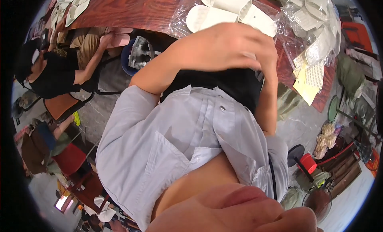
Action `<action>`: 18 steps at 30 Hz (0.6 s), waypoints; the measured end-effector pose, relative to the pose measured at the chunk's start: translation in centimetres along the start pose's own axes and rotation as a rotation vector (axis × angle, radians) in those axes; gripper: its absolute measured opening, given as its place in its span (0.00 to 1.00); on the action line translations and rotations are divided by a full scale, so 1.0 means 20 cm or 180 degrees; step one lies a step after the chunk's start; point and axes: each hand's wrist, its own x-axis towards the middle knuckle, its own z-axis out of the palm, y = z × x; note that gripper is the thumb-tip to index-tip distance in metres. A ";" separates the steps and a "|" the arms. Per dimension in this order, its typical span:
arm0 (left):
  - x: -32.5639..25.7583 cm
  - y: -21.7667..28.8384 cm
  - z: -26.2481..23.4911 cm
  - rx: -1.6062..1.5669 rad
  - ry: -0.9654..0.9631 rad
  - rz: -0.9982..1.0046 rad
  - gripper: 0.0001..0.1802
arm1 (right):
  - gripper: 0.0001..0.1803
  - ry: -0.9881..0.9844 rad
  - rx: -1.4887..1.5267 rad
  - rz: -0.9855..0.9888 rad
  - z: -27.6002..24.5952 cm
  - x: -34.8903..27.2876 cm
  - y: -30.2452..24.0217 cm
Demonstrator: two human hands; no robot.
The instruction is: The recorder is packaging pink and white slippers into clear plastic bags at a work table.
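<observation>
My left hand (235, 42) lies curled at the near edge of a reddish wooden table (127, 10), just below a clear plastic bag of white slippers (227, 10). Its forearm crosses my chest over a black top and an open grey shirt (167, 144). My right hand (270, 58) comes up beside it and is mostly hidden behind the left hand. The two hands touch or overlap. Whether either holds anything is hidden.
A seated person in black (56, 72) works at the table's left end on an orange chair, near pink slippers (119, 38) and loose white slippers (74, 4). Yellow and white mesh sheets (311, 76) hang at the right. A red stool (308, 162) stands on the floor.
</observation>
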 end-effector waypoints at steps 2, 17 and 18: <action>0.07 0.16 -0.05 -0.0270 -0.0209 0.0475 0.13 | 0.10 0.0193 -0.0172 -0.0592 0.04 -0.01 0.06; 0.00 0.49 0.03 -0.0716 -0.0216 0.0879 0.18 | 0.13 0.1890 -0.0749 0.0899 -0.50 -0.26 0.13; 0.02 0.49 0.05 -0.0776 -0.0253 0.0899 0.18 | 0.12 0.2420 -0.0422 0.0984 -0.60 -0.31 0.11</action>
